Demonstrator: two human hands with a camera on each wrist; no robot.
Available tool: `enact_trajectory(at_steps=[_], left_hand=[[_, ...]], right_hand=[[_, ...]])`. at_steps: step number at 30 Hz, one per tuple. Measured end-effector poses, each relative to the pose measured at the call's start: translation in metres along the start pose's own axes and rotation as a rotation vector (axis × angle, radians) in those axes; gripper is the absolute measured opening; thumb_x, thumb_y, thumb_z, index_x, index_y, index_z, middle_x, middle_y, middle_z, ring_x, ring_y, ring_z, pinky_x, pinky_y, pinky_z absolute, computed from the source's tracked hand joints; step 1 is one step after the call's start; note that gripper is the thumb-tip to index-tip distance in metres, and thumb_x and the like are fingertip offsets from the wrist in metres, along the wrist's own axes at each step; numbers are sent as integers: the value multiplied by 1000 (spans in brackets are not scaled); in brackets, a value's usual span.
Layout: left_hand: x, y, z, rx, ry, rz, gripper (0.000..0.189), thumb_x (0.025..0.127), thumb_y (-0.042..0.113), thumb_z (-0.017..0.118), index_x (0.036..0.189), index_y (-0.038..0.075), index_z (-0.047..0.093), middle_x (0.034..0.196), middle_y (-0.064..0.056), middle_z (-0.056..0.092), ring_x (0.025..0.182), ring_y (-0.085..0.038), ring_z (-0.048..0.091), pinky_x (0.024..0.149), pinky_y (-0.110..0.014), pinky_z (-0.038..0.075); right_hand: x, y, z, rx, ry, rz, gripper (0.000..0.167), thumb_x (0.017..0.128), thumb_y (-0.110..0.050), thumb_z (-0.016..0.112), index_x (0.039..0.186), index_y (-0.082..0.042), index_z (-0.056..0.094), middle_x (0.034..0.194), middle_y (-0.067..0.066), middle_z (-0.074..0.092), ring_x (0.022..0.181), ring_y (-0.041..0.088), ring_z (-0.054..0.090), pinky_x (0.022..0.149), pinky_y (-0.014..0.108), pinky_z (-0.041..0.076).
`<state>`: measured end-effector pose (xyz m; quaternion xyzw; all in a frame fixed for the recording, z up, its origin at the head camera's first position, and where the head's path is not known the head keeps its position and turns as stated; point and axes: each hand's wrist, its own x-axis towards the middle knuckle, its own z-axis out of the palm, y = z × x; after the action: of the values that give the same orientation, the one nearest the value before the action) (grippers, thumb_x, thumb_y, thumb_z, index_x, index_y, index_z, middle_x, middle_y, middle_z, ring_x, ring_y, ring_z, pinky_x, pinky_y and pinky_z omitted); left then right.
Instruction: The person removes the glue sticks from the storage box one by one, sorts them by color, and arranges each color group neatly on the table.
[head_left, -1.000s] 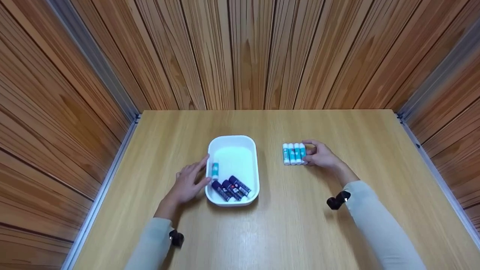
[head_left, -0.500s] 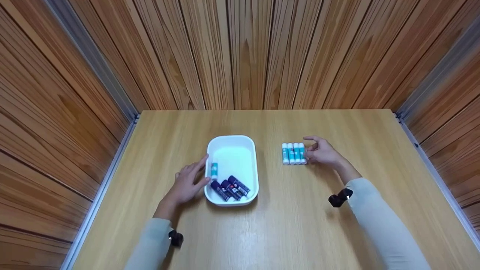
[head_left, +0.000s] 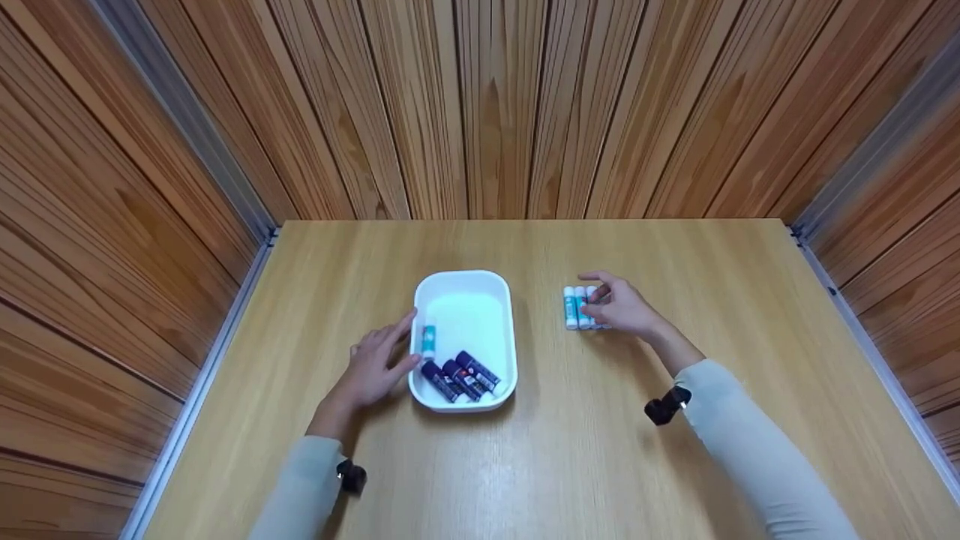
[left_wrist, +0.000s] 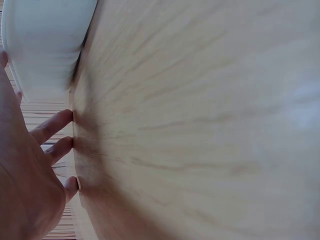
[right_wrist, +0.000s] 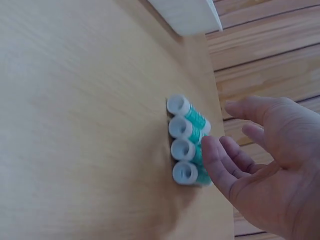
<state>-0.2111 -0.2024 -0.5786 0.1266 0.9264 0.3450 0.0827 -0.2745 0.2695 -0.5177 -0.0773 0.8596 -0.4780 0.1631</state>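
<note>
A white plastic tray (head_left: 499, 300) stands left of centre in the head view. Inside it lie one teal-and-white glue stick (head_left: 428, 341) and three dark purple glue sticks (head_left: 463, 379). My left hand (head_left: 373, 367) touches the tray's left rim with thumb and forefinger, while its other fingertips rest on the table in the left wrist view. Several more teal-and-white glue sticks (right_wrist: 187, 129) lie side by side in a row right of the tray. Over that row is my right hand (head_left: 621, 304), fingers loosely bent and holding nothing; it hides the row's right part in the head view.
The light wooden table (head_left: 480, 465) has wood-plank walls (head_left: 495, 112) behind and at both sides. Metal strips (head_left: 206, 397) run along its left and right edges. A small black camera (head_left: 666, 406) sits on each wrist.
My right hand has let go of the rightmost glue stick at the row's end, lifted off, and moved left over the row. My left hand and the tray have stayed put.
</note>
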Motion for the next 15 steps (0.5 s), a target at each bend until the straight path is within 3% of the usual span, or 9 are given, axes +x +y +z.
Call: enact_trajectory(at_steps=[8,15], left_hand=[[0,0,-1,-6,-5,-3,81,111,58,61,180,47,19,183,-5,43,166,-40,39,124,-68,26],[1,-1,1,-5,-2,-1,81,112,57,61,179,50,18,184,-3,41,167,-40,39,125,-68,26]], right_hand=[[7,-21,26,71,-8,-84,69,104,-5,76,166,4,47,121,18,60,95,13,62,75,19,58],[12,-42,50,73,-37,-81,66,106,-10,77,166,-4,50,125,18,62,100,16,64,82,23,60]])
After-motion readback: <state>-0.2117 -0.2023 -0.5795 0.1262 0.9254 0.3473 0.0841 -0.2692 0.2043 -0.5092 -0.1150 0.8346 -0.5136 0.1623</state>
